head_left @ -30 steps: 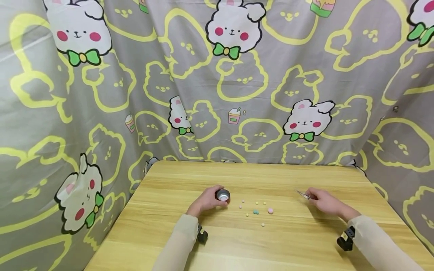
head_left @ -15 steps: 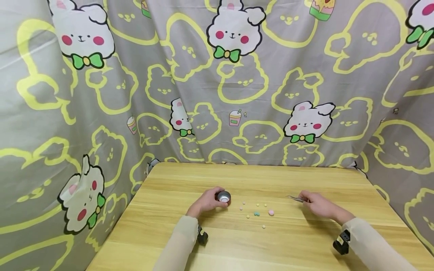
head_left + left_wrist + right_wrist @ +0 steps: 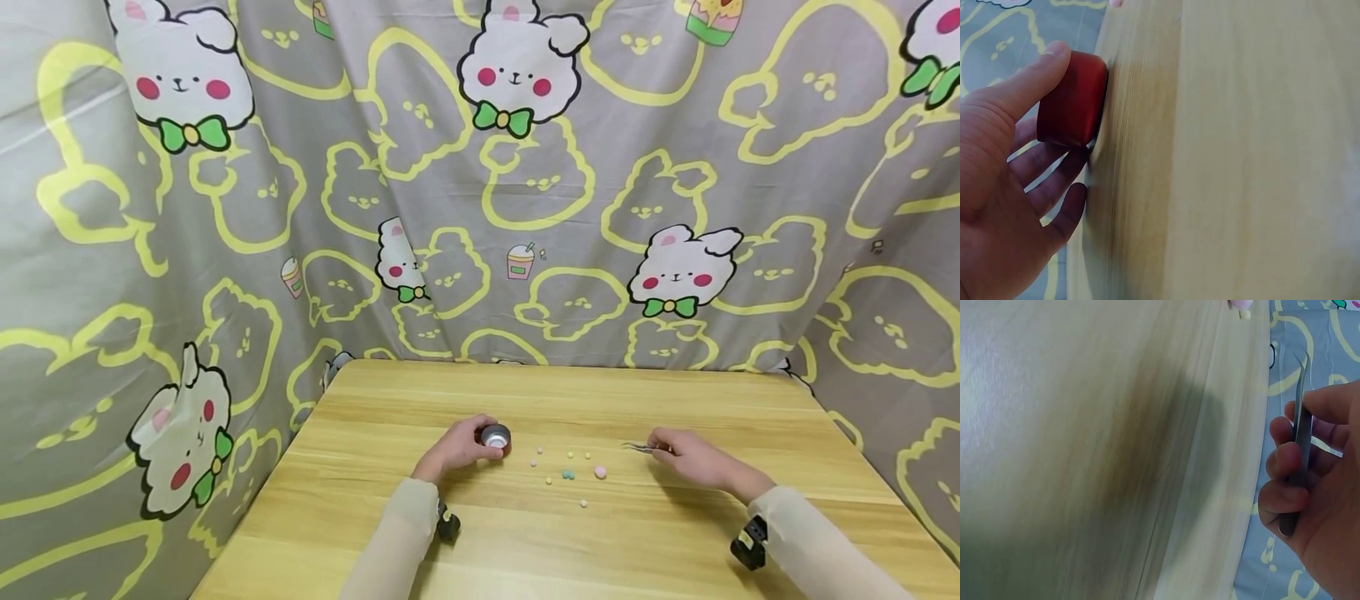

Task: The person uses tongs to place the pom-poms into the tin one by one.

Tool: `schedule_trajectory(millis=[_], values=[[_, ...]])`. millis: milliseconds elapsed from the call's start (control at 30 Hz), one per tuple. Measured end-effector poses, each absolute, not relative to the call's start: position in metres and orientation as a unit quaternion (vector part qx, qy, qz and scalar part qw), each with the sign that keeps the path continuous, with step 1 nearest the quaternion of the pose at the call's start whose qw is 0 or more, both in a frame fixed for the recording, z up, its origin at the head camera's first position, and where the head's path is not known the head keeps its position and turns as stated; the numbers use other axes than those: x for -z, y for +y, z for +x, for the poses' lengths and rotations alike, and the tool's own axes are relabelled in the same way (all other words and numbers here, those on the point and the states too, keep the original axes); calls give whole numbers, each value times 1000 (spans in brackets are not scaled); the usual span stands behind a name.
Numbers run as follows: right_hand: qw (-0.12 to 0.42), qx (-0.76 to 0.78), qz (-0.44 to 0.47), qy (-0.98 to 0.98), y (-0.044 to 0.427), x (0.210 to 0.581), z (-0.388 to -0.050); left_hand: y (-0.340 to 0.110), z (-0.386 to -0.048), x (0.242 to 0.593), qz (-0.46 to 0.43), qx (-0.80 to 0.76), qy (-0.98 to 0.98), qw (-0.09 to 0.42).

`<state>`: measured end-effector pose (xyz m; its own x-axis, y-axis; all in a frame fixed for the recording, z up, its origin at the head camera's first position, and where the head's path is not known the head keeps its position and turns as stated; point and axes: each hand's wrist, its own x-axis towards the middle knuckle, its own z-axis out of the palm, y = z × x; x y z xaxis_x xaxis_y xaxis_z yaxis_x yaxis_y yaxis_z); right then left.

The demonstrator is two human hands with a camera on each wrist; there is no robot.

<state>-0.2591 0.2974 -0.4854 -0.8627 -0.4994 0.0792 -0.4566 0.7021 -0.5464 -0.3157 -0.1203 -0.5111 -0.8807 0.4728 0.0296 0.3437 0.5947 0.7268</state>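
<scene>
My left hand (image 3: pixel 459 443) grips a small red metal cup (image 3: pixel 1074 100), thumb on one side and fingers on the other. In the head view the silvery inside of the cup faces up as it stands on the table. My right hand (image 3: pixel 697 457) holds a pair of tweezers (image 3: pixel 1301 444) with curved tips, fingers curled round the shanks. The two tips are slightly apart with nothing between them, and they point left. Between the hands lie several small beads: a larger pink bead (image 3: pixel 600 472), teal beads (image 3: pixel 568 475), and tiny yellow, pink and pale ones.
The wooden table (image 3: pixel 480 533) ends at a patterned curtain (image 3: pixel 570 183) that hangs behind it and along both sides. Each forearm wears a black wrist camera (image 3: pixel 448 525) over a pale sleeve.
My right hand with the tweezers has moved left and slightly nearer, towards the beads. The left hand stays on the cup in nearly the same place.
</scene>
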Motion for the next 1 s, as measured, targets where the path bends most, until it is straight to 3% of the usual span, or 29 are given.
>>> schedule_trajectory(millis=[567, 1000], values=[[5, 250, -285, 925, 286, 489, -261, -120, -319, 507, 225, -404, 882, 92], [11, 252, -318, 914, 275, 497, -259, -120, -315, 510, 217, -405, 882, 100]])
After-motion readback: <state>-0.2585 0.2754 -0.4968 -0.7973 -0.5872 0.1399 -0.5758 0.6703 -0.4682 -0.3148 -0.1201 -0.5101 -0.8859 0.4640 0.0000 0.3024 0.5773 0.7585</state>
